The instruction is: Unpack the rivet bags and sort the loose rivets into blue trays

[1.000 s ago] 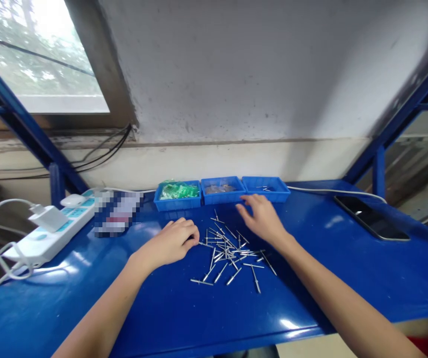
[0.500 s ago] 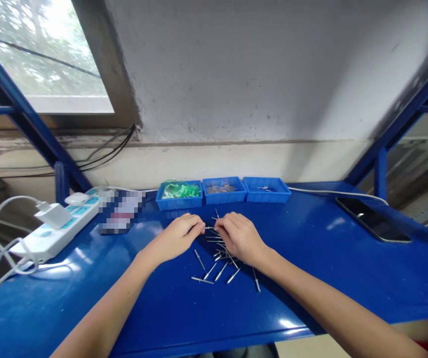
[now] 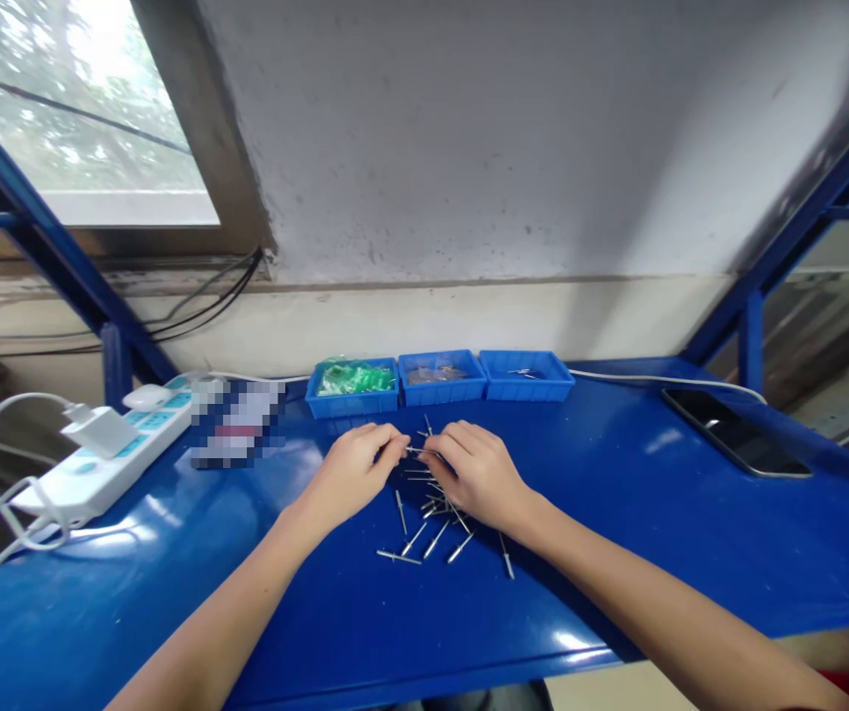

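Observation:
A loose pile of several thin metal pins lies on the blue table. My left hand and my right hand meet over the far side of the pile. Both hands are curled, their fingertips pinching one pin held level between them. Part of the pile is hidden under my right hand.
Three small blue trays stand in a row at the back: one with green parts, one with dark parts, one nearly bare. A white power strip with plugs lies left. A black phone with a white cable lies right.
My right hand drew back from the trays and closed in on the left hand. Both hands now pinch a pin between them; in the last half second they barely moved.

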A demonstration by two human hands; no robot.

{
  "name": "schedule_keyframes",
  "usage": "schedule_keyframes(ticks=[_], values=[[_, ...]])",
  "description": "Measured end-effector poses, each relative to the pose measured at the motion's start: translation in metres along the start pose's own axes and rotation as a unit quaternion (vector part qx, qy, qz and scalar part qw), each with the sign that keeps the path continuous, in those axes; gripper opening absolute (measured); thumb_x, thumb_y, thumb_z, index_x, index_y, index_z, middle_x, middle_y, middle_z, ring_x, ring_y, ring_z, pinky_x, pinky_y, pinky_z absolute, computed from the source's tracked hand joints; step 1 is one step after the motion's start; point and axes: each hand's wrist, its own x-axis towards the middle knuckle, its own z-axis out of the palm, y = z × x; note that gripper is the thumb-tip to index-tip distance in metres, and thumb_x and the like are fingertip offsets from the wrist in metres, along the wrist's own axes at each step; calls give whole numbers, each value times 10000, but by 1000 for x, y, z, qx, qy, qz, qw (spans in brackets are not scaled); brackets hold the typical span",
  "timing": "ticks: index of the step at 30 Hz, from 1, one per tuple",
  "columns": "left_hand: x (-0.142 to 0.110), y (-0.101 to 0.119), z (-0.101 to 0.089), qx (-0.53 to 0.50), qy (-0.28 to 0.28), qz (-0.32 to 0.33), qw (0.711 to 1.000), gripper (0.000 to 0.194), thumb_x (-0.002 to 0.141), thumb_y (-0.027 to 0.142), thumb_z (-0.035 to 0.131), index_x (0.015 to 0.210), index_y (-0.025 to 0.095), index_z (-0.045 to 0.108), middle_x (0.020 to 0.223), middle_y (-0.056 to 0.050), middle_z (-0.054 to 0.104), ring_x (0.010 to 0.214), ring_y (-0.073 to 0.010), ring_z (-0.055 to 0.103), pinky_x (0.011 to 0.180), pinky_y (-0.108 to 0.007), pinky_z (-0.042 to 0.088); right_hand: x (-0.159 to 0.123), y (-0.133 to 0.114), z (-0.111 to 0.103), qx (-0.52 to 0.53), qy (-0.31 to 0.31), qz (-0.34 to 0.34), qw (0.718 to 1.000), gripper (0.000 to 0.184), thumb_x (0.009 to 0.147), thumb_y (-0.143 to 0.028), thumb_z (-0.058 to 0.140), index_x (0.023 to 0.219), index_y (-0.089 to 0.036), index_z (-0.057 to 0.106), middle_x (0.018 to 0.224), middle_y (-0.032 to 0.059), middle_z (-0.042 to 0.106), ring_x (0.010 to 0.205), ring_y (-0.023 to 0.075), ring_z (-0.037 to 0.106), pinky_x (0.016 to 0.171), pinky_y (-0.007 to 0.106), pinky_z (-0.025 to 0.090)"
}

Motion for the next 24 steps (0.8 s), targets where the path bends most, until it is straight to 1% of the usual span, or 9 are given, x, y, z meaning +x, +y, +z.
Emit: schedule_keyframes(ticks=[4,6,8,10,12,16,18,21,24], values=[[0,-2,-6,37,-17,-42,998,317,931,415,339,834,213,563,760,-5,622,733,-177,581,663,-289,409,6,27,-14,-27,54,-7,998,219,910,-273,459,791,-173,613,693,43,597,649,141,509,623,270,371],[-1,-8,-7,88,-36,-70,993,296,886,476,413,879,225,570,803,-15,634,778,-208,583,654,-305,404,6,58,-24,-80,98,76,989,283,919,-293,430,752,-167,622,665,52,595,648,148,519,641,275,379],[-3,-16,-7,149,-70,-81,983,277,816,490,520,875,226,580,853,-34,634,829,-246,578,655,-320,400,1,92,-32,-184,115,239,947,351,920,-360,409,757,-152,641,701,89,606,700,190,543,641,300,374],[-4,-23,-5,192,-104,-79,973,181,804,391,549,841,217,582,880,-47,624,842,-255,570,657,-325,396,-8,117,-37,-234,70,346,906,404,921,-398,380,825,-126,663,772,136,626,766,240,564,653,329,378],[-4,-27,-2,209,-116,-70,969,93,820,254,494,790,204,567,871,-49,618,829,-241,563,663,-325,394,-15,124,-37,-218,20,379,899,439,928,-394,347,851,-104,668,811,169,632,807,276,574,672,358,391],[-1,-23,-1,128,-93,-54,986,128,858,195,408,801,201,522,798,-33,612,812,-215,550,682,-316,401,-12,85,-20,-121,-32,286,950,319,908,-402,427,995,-175,633,875,87,648,856,213,579,755,315,420],[1,-18,0,60,-68,-45,995,122,882,223,397,836,204,508,787,-21,604,810,-198,553,696,-305,408,-4,54,-10,-17,-47,157,986,306,891,-388,477,1078,-172,587,897,78,633,868,201,564,769,310,422],[1,-8,1,-7,-48,-27,998,125,894,239,399,843,202,506,809,-16,595,808,-178,558,718,-294,414,2,19,1,22,-57,32,998,240,892,-355,487,1021,-179,588,877,70,617,804,189,537,715,308,399],[0,-2,4,-15,-50,-12,999,147,902,244,395,840,203,522,799,-12,591,806,-179,556,716,-298,411,0,7,6,7,-51,-11,999,182,913,-292,455,911,-179,597,808,59,596,734,169,501,668,295,360]])
